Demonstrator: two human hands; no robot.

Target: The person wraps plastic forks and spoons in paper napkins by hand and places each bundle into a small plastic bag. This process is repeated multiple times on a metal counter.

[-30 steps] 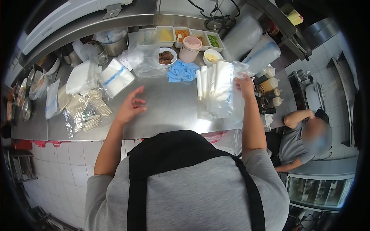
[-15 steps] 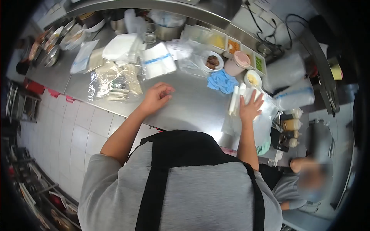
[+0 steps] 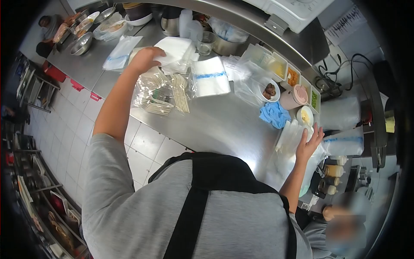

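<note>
My left hand (image 3: pixel 148 59) reaches over the far-left part of the counter, its bent fingers apart at the left edge of a stack of white sheets or bags (image 3: pixel 176 48). Just below that hand lies a clear plastic packet of wrapped wooden cutlery (image 3: pixel 159 95). To its right is a folded white plastic bundle with a blue stripe (image 3: pixel 210 77). On the right, my right hand (image 3: pixel 308 143) has its fingers spread over thin translucent plastic bags (image 3: pixel 291 140). A crumpled blue cloth or glove (image 3: pixel 274 115) and a small bowl of pale yellow food (image 3: pixel 305 115) are close beyond it.
A white bowl of brown meat pieces (image 3: pixel 269 90), a pink-lidded tub (image 3: pixel 297 96) and food trays (image 3: pixel 293 77) line the back. Sauce bottles (image 3: pixel 334 171) stand at right. Metal bowls (image 3: pixel 82 44) are far left. A co-worker (image 3: pixel 317 237) is at lower right; another person (image 3: pixel 51 28) is far left.
My left hand has moved left and away from me, from bare counter to the white stack. My right hand stays over the plastic bags, now tilted more. The camera view has shifted.
</note>
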